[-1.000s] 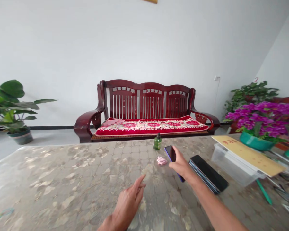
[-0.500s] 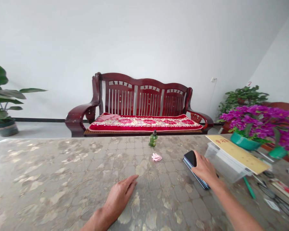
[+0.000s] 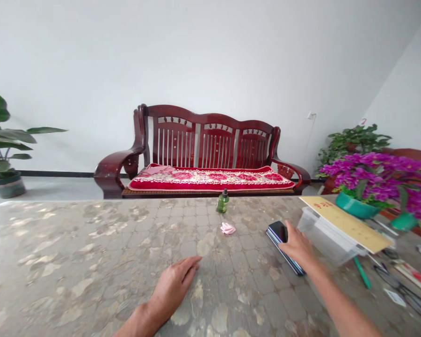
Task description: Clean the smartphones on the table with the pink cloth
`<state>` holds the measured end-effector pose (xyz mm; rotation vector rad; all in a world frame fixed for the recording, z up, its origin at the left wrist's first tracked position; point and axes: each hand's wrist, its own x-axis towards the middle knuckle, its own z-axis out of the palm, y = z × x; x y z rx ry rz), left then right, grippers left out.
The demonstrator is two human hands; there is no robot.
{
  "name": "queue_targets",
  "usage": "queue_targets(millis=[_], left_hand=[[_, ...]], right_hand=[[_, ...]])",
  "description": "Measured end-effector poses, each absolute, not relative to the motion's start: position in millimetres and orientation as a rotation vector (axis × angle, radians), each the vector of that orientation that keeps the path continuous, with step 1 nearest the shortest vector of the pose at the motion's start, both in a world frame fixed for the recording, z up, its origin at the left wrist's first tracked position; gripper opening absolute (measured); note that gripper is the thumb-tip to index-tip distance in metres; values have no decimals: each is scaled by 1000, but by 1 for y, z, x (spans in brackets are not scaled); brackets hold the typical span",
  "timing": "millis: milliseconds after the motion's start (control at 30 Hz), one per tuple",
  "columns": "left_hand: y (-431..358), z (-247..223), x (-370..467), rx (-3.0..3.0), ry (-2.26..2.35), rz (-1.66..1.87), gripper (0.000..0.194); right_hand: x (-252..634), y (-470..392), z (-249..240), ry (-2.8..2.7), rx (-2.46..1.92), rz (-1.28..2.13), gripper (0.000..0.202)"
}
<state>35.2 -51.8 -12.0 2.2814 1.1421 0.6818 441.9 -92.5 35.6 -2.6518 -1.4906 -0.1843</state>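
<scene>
My left hand (image 3: 173, 286) rests on the patterned tabletop with its fingers stretched out and nothing in it. Over to the right, my right hand (image 3: 298, 245) spans a dark smartphone (image 3: 277, 230), thumb on the near left side and fingers over the far right side. Several flat, phone-like layers seem to be stacked there, and the hand hides part of them. A crumpled pink cloth (image 3: 228, 228) lies left of the phone. Behind the cloth stands a small green bottle (image 3: 222, 202) with a black top.
A clear plastic box (image 3: 326, 238) topped by a yellow board (image 3: 347, 224) stands right of my right hand. Beyond are purple flowers (image 3: 379, 171) in teal pots, a green pen (image 3: 362, 273) and glasses (image 3: 388, 276). A wooden bench (image 3: 215, 145) stands behind the table (image 3: 101, 262).
My right hand's fingers have lifted and shifted slightly over the phone, showing a bit more of its top. My left hand has stayed nearly still.
</scene>
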Motion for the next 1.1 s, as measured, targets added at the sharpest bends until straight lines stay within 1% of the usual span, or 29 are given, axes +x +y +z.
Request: queue_targets(millis=[100, 267, 633, 933, 1100], left_hand=[[-52, -12, 35, 2273, 1141, 666, 34], [-53, -11, 36, 2256, 1145, 655, 34], [-52, -16, 35, 2244, 1138, 698, 33], [-51, -17, 35, 2229, 1118, 751, 32], [-52, -15, 35, 2191, 1117, 797, 31]], right_hand=[[444, -93, 37, -1488, -2653, -156, 81], [453, -93, 33, -1514, -2654, -15, 95], [456, -90, 35, -1487, -2713, 41, 87], [466, -94, 31, -1426, -2534, 78, 84], [467, -96, 33, -1404, -2487, 166, 87]])
